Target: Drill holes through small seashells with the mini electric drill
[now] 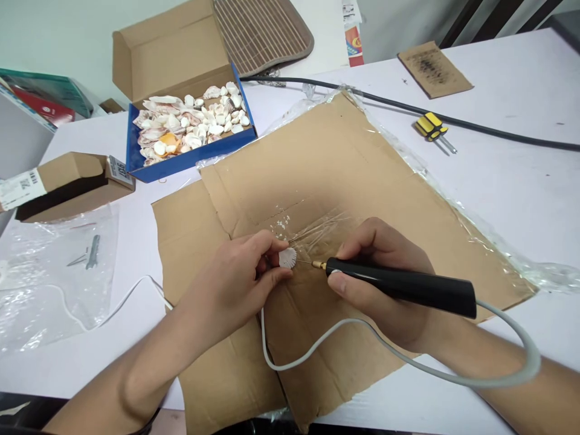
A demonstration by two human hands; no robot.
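My left hand (247,272) pinches a small white ribbed shell (287,258) between thumb and fingers, just above the cardboard sheet (272,163). A black corded rotary tool (403,284) lies in the grip of my right hand (385,272), held like a pen. Its brass collet and thin bit point left at the shell's edge; whether the tip touches I cannot tell. From the tool's rear end a white cable (335,329) loops under my right wrist and across the cardboard. White flecks and scratches mark the cardboard beyond the shell.
A blue-edged box (190,162) full of shells stands open at the back left. Beside it are a smaller cardboard box (77,181) and a clear plastic bag (54,260). At the right lie a yellow-black screwdriver tool (430,125), a black cable (389,99) and a stained cardboard piece (435,69).
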